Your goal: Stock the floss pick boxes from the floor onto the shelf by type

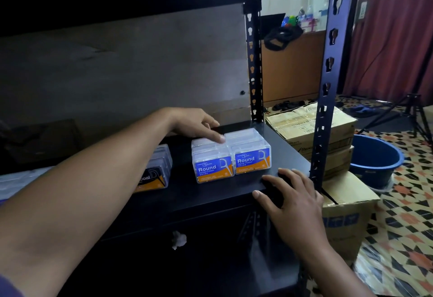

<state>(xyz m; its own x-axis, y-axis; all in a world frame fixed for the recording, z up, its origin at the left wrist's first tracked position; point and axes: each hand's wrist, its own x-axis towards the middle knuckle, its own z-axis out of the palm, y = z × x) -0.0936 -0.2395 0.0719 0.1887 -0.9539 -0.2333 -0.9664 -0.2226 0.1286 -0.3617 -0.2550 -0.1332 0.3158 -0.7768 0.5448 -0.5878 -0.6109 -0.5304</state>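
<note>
Two blue boxes (251, 159) are sitting near the post (255, 99). My straight-fingered left hand (194, 123) is touching one; shoving is risking skewing it.

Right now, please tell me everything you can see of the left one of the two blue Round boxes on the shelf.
The left Round box is a clear plastic case with a blue and orange label reading Round, with a floss pick drawing. It stands upright on the black shelf, label forward, close beside the right Round box. The left hand touches its clear top near the back with one fingertip.
</note>
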